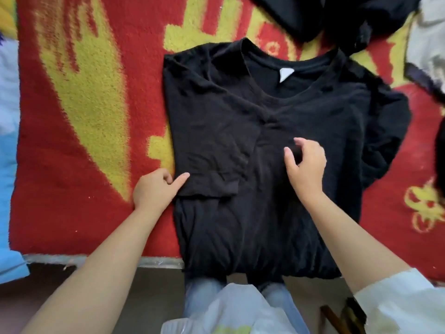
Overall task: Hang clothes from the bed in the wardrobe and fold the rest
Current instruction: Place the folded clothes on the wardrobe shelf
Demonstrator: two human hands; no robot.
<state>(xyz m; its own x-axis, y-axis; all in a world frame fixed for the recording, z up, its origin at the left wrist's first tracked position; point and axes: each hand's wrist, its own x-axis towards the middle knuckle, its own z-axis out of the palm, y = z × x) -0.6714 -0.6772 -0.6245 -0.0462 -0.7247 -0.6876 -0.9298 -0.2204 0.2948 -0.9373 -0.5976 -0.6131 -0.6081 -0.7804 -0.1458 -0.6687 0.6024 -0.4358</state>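
Folding is the step in hand: a black T-shirt (277, 145) lies flat on the bed, on a red and yellow blanket (79, 112), its hem hanging a little over the bed's near edge and its collar, with a white label (285, 74), pointing toward the far edge. The shirt's left side and sleeve are already turned in over the body; the right sleeve lies spread out toward the bed's right edge.

The left hand (156, 188) rests at the folded left edge of the shirt, forefinger stretched onto the cloth and the other fingers curled loosely, gripping nothing that I can see. The right hand (305, 162) hovers over the middle of the chest with thumb and fingers loosely curved and apart, holding nothing.

More dark clothes (325, 18) lie heaped at the bed's far edge, a pale garment (428, 51) at the far right corner, and a light blue cloth (8, 165) along the left edge.

The next move probably calls for the right hand to reach to the spread sleeve, pinch it with the side seam and bring both across to match the left fold, while the left hand steadies the shirt.
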